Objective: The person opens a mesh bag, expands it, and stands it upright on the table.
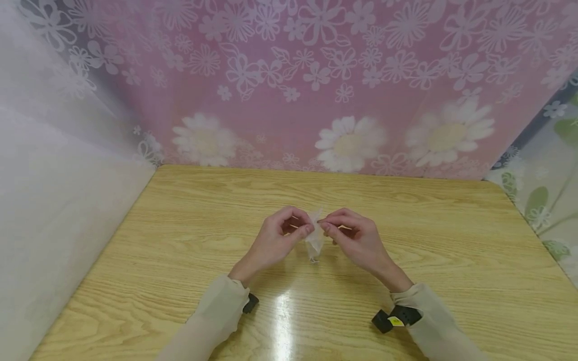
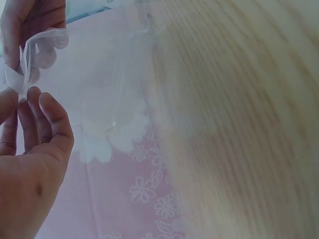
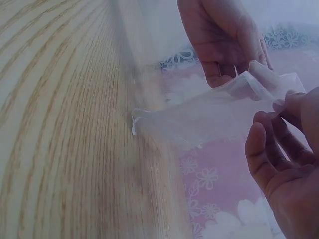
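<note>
A small sheer white mesh bag [image 1: 315, 244] hangs between the two hands, just above the table. My left hand [image 1: 282, 233] pinches one side of its upper edge between thumb and fingertips. Opposite it, my right hand [image 1: 354, 235] pinches the other side. In the left wrist view the bag [image 2: 94, 59] is so thin that fingers and the backdrop show through it. Thin white string ends [image 3: 133, 123] stick out at the bag's lower end in the right wrist view. Whether anything lies inside the top folds cannot be told.
The wood-grain table [image 1: 189, 240] spreads under both arms. A pink flowered curtain [image 1: 280, 115] stands along its back edge, a pale sheet [image 1: 67, 165] on the left, and a leaf-patterned cloth [image 1: 551, 200] on the right. Dark wrist devices [image 1: 383, 321] sit at the sleeves.
</note>
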A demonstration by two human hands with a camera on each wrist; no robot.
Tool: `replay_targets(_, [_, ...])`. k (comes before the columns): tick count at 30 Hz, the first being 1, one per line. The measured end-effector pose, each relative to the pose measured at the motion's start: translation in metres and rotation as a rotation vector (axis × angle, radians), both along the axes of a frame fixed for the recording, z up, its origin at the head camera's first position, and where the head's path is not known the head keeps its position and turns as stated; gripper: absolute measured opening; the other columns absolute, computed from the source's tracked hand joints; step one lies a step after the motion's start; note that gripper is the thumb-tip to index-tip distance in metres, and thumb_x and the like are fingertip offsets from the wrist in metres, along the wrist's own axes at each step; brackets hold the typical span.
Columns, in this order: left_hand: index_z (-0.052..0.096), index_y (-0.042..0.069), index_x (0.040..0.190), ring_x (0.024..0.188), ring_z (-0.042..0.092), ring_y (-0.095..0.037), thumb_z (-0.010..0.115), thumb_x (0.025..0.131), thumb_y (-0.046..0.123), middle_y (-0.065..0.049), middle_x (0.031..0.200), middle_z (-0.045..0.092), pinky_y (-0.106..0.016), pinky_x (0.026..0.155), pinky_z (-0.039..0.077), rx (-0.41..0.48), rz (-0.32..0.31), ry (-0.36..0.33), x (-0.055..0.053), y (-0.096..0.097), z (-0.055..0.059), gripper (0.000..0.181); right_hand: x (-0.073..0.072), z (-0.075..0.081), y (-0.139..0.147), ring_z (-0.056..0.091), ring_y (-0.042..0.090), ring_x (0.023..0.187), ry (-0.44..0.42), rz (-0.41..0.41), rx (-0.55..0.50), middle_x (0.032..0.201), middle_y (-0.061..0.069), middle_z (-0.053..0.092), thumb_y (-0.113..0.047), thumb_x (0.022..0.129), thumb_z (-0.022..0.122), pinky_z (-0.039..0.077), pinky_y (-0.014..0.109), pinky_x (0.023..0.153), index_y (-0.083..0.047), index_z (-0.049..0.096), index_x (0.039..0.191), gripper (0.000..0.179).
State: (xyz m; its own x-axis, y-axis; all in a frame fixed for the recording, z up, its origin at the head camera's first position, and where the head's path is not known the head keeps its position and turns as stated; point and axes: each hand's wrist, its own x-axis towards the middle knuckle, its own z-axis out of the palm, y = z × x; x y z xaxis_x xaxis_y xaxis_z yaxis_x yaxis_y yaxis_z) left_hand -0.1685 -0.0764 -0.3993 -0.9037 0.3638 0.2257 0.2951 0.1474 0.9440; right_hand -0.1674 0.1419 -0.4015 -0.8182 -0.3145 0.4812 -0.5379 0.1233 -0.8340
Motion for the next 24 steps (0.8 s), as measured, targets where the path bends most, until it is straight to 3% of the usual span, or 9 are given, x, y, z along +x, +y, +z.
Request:
replay_targets(7, [0.068,0.011,0.108,0.090,0.067,-0.017,0.067,0.100,0.016,-0.007,0.104,0.072,-0.027,0.078,0.057,0.012,-0.019,-0.029,0.0009,-0.0009,0.0003,0.009,0.0002,-0.0006,-0.0002,0.067,0.007,0.080,0.012,0.004,0.011,0.094,0.014,0.069,0.012,0.091,0.068,0.059,0.022,0.065,-0.001,0.073,0.100,0.016])
replay_targets(14, [0.070,0.012,0.113,0.100,0.067,-0.021,0.066,0.101,0.013,-0.004,0.109,0.071,-0.027,0.083,0.058,0.020,0.054,-0.067,0.0000,-0.0078,0.0006,0.013,0.0002,0.0029,0.0014,0.071,0.009,0.081,-0.021,-0.095,-0.021,0.090,0.012,0.070,0.015,0.089,0.067,0.061,0.022,0.070,-0.001,0.070,0.095,0.017])
replay_targets(20, [0.069,0.011,0.121,0.098,0.068,-0.016,0.068,0.099,0.019,-0.006,0.112,0.071,-0.030,0.084,0.059,-0.013,0.019,-0.088,0.0019,-0.0062,0.0049,0.023,-0.0002,0.0011,0.0000,0.071,0.006,0.082,-0.056,-0.070,-0.012,0.090,0.009,0.070,0.014,0.088,0.069,0.062,0.024,0.072,0.000,0.070,0.095,0.016])
replay_targets(24, [0.070,0.013,0.119,0.094,0.071,-0.022,0.066,0.102,0.026,-0.008,0.110,0.073,-0.034,0.080,0.060,-0.047,0.057,-0.073,0.0033,-0.0026,0.0071,0.021,0.0005,0.0013,-0.0014,0.070,0.005,0.082,-0.069,-0.069,0.003,0.091,0.007,0.071,0.014,0.087,0.070,0.063,0.025,0.073,-0.001,0.070,0.095,0.017])
